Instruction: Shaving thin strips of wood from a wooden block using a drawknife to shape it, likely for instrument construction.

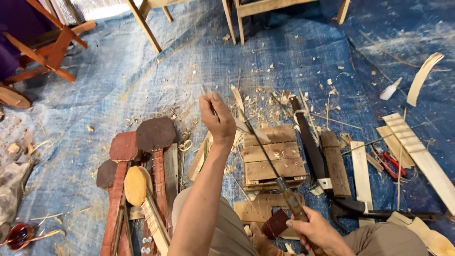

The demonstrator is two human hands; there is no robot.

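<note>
Gripping a long thin metal blade with wooden handle at 5 o'clock, right hand clenched on the handle; left hand pinching a thin wooden sliver at centre. Small slatted wooden block just beyond, serrated dark saw at 3 o'clock.

Left hand pinches a wood sliver; right hand grips knife

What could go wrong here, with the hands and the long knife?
1. The knife blade points toward the raised left hand, which pinches a thin wood sliver; a slip might cut the fingers.
2. A saw lies close beside the right hand; reaching sideways might graze its teeth.
</note>
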